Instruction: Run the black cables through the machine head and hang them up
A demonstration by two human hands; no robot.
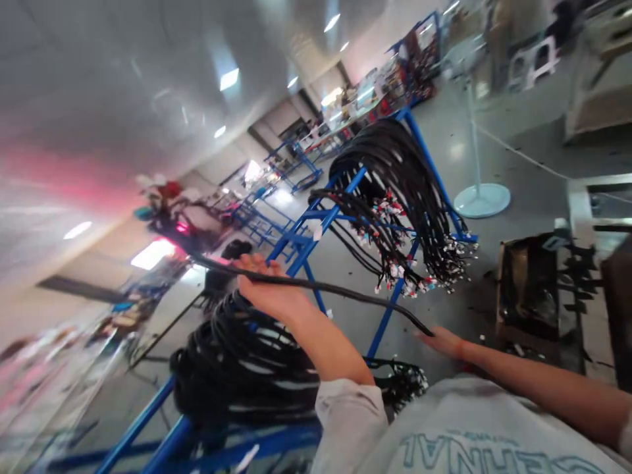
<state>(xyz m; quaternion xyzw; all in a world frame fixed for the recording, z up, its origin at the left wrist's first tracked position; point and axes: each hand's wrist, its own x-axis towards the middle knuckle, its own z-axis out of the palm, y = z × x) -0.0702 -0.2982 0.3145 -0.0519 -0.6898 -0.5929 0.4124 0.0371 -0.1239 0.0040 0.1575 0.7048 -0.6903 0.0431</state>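
Evidently, one long black cable [340, 289] is stretched between the person's two hands, in front of the body and above the floor. The right hand [442, 341] pinches it near its lower end, fingers closed around it. The left hand [266, 286] is turned palm up with the cable running across it; whether those fingers grip it or merely support it, one cannot tell. Beyond the left hand, the cable rises toward a blurred cluster of white, red and blue pieces [168, 191].

Just below the left forearm lies a thick bundle of black cables [247, 368] over blue bars [135, 424]. Farther ahead, a blue rack [309, 249] carries more draped cables [390, 151], their ends hanging with small white and red connectors [395, 270]. To the right stand a pole with a round base [481, 201] and a dark-lined box [528, 283].
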